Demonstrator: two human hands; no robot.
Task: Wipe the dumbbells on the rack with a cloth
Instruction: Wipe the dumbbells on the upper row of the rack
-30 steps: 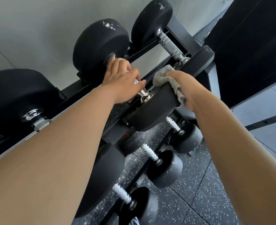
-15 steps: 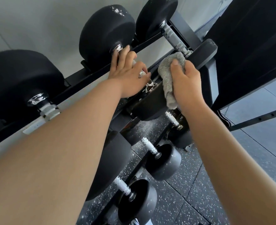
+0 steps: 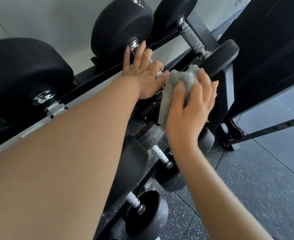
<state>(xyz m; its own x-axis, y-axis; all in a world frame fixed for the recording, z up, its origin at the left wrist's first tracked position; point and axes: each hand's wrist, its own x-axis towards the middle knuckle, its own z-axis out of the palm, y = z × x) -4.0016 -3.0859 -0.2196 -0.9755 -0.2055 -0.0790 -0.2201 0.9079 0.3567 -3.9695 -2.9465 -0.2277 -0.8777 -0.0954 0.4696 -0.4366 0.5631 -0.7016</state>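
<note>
**While the left hand steadies, the cloth works the top tier**

As the view tilts up the rack (image 3: 94,80), the left hand (image 3: 142,78) lies on the handle of the middle dumbbell (image 3: 122,28) on the top tier. Two fingers are curled round the grip and the long ones reach for the chrome collar. The right hand (image 3: 191,108) spreads its fingers wide and curves them over the grey cloth (image 3: 177,87), clamping it to that dumbbell's near head, close to the rack's right end. White flecks dust the far heads up top. Smaller dumbbells (image 3: 146,213) sit on the lower tier. Below is black speckled rubber floor (image 3: 246,187), behind is a pale wall (image 3: 47,19), and a dark panel (image 3: 272,49) stands at right.
</note>
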